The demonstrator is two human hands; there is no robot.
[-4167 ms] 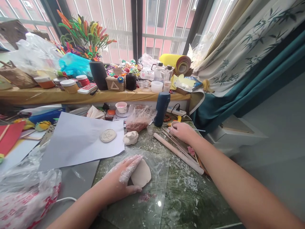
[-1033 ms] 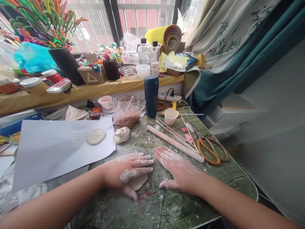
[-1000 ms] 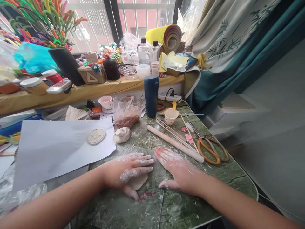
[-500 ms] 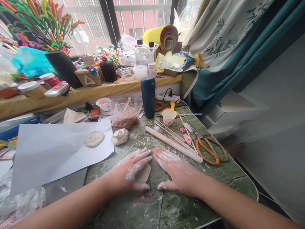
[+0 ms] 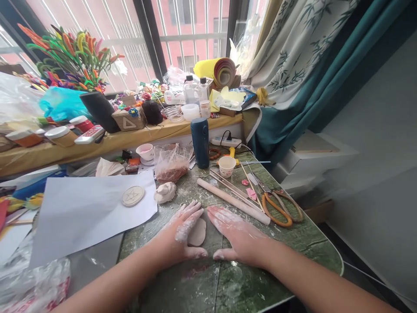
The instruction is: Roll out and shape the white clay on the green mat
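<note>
A flat piece of pale clay [image 5: 197, 232] lies on the green marble-look table [image 5: 254, 278]. My left hand [image 5: 182, 232], dusted white, rests flat over its left part with fingers stretched out. My right hand [image 5: 239, 237], also floury, lies flat on the table just right of the clay, fingers extended and thumb pointing toward the left hand. Neither hand grips anything.
A wooden rolling pin [image 5: 233, 201] and thin sticks lie beyond my right hand, with orange-handled scissors [image 5: 280, 211] to the right. A clay lump [image 5: 165, 191], a star-stamped disc [image 5: 133, 195] on white paper [image 5: 81, 213], a paper cup [image 5: 226, 165] and a blue bottle [image 5: 200, 142] stand behind.
Over the last second my left hand turned so its fingers point away from me, uncovering more of the clay. My right hand stayed flat beside it. Earlier it reached toward the cup.
</note>
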